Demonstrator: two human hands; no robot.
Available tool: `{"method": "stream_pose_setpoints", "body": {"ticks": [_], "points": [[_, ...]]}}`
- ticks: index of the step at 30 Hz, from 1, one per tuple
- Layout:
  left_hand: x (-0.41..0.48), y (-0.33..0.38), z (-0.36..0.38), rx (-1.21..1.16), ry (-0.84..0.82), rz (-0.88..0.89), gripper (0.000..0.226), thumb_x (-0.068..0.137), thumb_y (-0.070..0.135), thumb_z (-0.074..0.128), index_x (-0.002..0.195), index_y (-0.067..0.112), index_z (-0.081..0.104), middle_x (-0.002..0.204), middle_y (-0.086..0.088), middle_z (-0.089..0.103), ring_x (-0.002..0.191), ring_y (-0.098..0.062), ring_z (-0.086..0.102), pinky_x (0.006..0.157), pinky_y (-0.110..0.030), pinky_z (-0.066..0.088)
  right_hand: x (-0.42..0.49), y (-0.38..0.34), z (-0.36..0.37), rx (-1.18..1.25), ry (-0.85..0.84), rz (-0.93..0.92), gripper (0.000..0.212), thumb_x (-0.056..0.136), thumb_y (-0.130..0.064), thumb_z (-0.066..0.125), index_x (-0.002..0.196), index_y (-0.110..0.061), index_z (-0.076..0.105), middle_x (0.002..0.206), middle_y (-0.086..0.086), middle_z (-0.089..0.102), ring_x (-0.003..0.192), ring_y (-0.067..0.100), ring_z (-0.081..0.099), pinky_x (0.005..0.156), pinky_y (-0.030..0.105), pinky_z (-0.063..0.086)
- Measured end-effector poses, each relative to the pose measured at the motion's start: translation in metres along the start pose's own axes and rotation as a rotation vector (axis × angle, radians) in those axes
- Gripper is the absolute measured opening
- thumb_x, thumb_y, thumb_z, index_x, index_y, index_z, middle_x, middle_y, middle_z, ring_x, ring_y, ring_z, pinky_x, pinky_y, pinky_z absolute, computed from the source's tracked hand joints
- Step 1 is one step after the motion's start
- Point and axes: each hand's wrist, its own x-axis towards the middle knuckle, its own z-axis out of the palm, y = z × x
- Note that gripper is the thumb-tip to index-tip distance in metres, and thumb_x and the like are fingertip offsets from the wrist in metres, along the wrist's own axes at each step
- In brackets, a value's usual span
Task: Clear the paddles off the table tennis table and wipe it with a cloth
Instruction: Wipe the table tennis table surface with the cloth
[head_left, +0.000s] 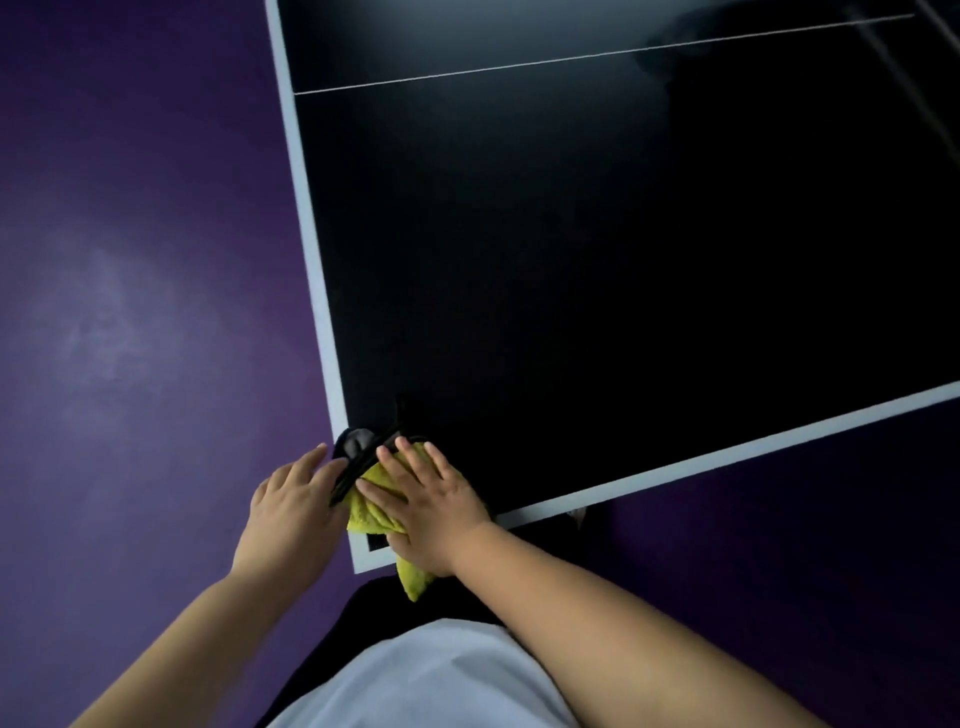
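Observation:
The dark table tennis table (313, 244) has white edge lines and fills the upper right. At its near left corner my right hand (434, 512) lies flat, fingers spread, pressing a yellow-green cloth (370, 514) onto the surface; one end of the cloth hangs over the near edge. Just left of the cloth, black paddles (358, 457) seen edge-on stick out over the table's left edge. My left hand (291, 512) rests against their outer side with straight fingers; its thumb is hidden.
A thin white centre line (571, 60) crosses the far part of the table. Purple floor (130, 312) lies to the left and below the near edge. My white shirt (431, 675) fills the bottom centre.

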Motion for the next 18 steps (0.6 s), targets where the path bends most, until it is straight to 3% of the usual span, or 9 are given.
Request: {"method": "stream_pose_setpoints", "body": {"ticks": [7,14,18], "points": [[0.038,0.080,0.008,0.028,-0.031,0.105,0.052,0.091,0.026,0.055,0.140,0.022,0.042,0.152,-0.001,0.030,0.136,-0.026,0.028,0.112,-0.040,0.019,-0.054,0.122,0.017,0.211,0.006,0.268,0.072,0.099,-0.050,0.027,0.147,-0.038,-0.024,0.149,0.002,-0.042,0.136,0.024,-0.043,0.112,0.045,-0.026],[0.078,0.171,0.018,0.031,-0.050,0.117,0.051,0.092,0.027,0.054,0.141,0.024,0.041,0.152,0.002,0.029,0.138,-0.023,0.026,0.114,-0.039,0.018,-0.112,0.267,0.041,0.309,0.077,0.468,0.071,0.099,-0.056,0.026,0.139,-0.041,-0.030,0.146,-0.001,-0.043,0.136,0.021,-0.041,0.116,0.044,-0.021],[0.097,0.207,0.023,-0.012,-0.038,0.068,0.045,0.089,0.020,0.058,0.134,0.020,0.051,0.146,0.000,0.040,0.132,-0.025,0.037,0.110,-0.039,0.026,-0.142,0.344,0.051,0.334,0.103,0.570,0.070,0.099,-0.055,0.025,0.139,-0.040,-0.031,0.149,0.000,-0.041,0.139,0.022,-0.038,0.116,0.044,-0.020]]}}
